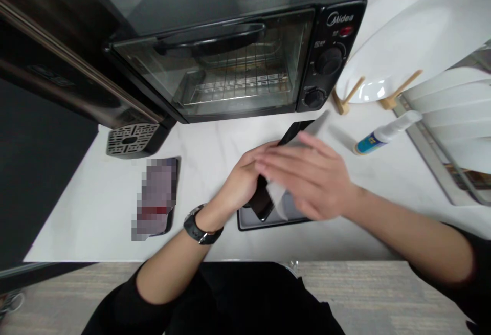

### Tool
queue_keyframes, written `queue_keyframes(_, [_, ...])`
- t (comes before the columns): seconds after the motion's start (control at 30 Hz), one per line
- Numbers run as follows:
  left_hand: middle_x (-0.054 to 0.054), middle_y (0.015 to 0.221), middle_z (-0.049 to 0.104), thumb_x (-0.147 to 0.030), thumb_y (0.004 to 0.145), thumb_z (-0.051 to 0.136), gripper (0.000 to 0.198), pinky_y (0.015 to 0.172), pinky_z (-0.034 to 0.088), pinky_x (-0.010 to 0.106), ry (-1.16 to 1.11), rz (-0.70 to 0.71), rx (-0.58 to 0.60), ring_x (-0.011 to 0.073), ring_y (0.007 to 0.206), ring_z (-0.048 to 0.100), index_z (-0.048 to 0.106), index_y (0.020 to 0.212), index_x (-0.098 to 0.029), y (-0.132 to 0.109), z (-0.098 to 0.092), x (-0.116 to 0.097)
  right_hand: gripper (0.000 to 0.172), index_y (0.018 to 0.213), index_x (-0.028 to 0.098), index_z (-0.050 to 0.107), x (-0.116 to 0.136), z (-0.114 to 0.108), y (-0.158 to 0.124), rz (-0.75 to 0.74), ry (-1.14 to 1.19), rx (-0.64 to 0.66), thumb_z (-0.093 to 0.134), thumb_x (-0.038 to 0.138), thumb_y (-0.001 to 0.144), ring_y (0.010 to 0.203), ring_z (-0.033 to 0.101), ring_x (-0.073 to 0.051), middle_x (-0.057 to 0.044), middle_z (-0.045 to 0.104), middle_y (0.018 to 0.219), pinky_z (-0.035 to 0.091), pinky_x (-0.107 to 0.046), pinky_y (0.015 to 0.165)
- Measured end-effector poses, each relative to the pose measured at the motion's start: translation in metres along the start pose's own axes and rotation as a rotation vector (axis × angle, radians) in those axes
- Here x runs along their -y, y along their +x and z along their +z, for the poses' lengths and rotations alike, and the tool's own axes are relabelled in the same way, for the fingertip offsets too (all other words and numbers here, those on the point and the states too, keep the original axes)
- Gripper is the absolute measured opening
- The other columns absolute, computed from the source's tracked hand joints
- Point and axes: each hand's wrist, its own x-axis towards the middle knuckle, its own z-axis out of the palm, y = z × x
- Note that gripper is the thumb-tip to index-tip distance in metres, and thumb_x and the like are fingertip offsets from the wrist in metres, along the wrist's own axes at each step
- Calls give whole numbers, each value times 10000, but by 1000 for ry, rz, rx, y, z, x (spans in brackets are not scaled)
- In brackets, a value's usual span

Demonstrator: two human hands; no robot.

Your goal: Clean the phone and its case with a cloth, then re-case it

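My left hand [244,176], with a watch on its wrist, grips the edge of a black glossy flat device [262,200]. Over that device lies my right hand [314,176], slightly blurred, with its fingers pressed on a white tissue [276,192]. The tissue hangs below the palm, and a pale sheet-like part sticks out above the fingers. My hands cover the middle of the device, so its exact kind is hard to tell. Beneath both hands is a shallow grey tray-like piece [255,221] with a black rim, lying on the white counter.
Behind my hands stands a black toaster oven [238,64]. A white spray bottle [383,133] with a blue label is at right, near white plates [379,64] on wooden stands. At left lie a partly pixelated phone-like item [169,186] and a machine's drip tray [130,140].
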Motion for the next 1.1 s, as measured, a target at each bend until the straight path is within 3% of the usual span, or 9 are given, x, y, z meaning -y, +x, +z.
queue_keyframes(0.07, [28, 1197, 810, -414, 961, 730, 302, 1079, 490, 289, 16, 44, 5, 220, 1203, 701, 808, 1170, -210, 1, 1, 3, 462, 1378, 229, 678, -11, -3, -2, 228, -36, -162, 404, 241, 1005, 1239, 687, -291, -92, 752, 1266, 361, -602, 1281])
queue_keyframes(0.13, [36, 1183, 815, -409, 977, 709, 308, 1067, 494, 302, 4, 7, 12, 225, 1167, 719, 811, 1183, -205, 0, 3, 2, 448, 1306, 235, 722, -13, -3, -1, 312, -71, -237, 416, 209, 979, 1132, 698, -292, -94, 734, 1139, 402, -639, 1226])
queue_keyframes(0.33, [17, 1181, 820, -318, 948, 720, 208, 1103, 490, 316, 84, 45, -52, 219, 1192, 710, 839, 1090, -223, 0, 2, -4, 346, 1203, 284, 765, 8, 6, 2, -73, 36, -47, 521, 187, 977, 1035, 711, -178, 4, 787, 1063, 534, -389, 1143])
queue_keyframes(0.53, [24, 1064, 842, -388, 916, 785, 254, 1080, 491, 322, -20, 52, -73, 216, 1074, 745, 843, 1082, -204, 6, -5, -1, 294, 1257, 256, 723, -22, -2, 0, 184, -64, -49, 604, 191, 996, 1138, 732, -235, -47, 810, 1178, 384, -565, 1283])
queue_keyframes(0.63, [26, 1091, 840, -413, 883, 818, 296, 1074, 488, 320, 36, 44, -101, 225, 1095, 736, 844, 1093, -206, 6, -6, 0, 224, 1194, 230, 754, -17, -2, 4, 20, -33, -22, 646, 152, 1014, 1144, 749, -208, -27, 826, 1185, 459, -488, 1256])
queue_keyframes(0.73, [32, 1147, 833, -416, 915, 788, 292, 1105, 469, 320, 119, 59, -59, 235, 1144, 721, 846, 1114, -210, 6, -6, 0, 191, 1155, 147, 772, -10, -1, 7, -171, 42, 21, 640, 105, 1024, 1094, 783, -192, -31, 841, 1162, 626, -365, 1053])
queue_keyframes(0.8, [44, 1133, 835, -445, 922, 779, 308, 1092, 481, 332, 96, 61, -18, 250, 1138, 725, 848, 1103, -205, 7, -6, 1, 209, 1190, 120, 764, -17, -5, 6, -142, 56, 47, 615, 105, 1044, 1124, 788, -206, -48, 837, 1195, 660, -362, 986])
queue_keyframes(0.97, [35, 1068, 840, -441, 916, 787, 282, 1012, 512, 319, -18, 45, 13, 236, 1064, 745, 853, 1068, -212, 9, -7, 0, 286, 1312, 178, 738, -29, -16, 3, 35, -59, 46, 623, 139, 1053, 1240, 757, -234, -72, 805, 1293, 641, -426, 1071])
queue_keyframes(1.1, [30, 1045, 841, -405, 877, 812, 237, 1023, 510, 320, 38, 96, -45, 246, 1080, 739, 862, 998, -208, 9, -8, 0, 229, 1208, 144, 772, -15, -5, 5, -122, -7, 43, 596, 123, 1063, 1190, 775, -179, -45, 814, 1272, 646, -343, 1052])
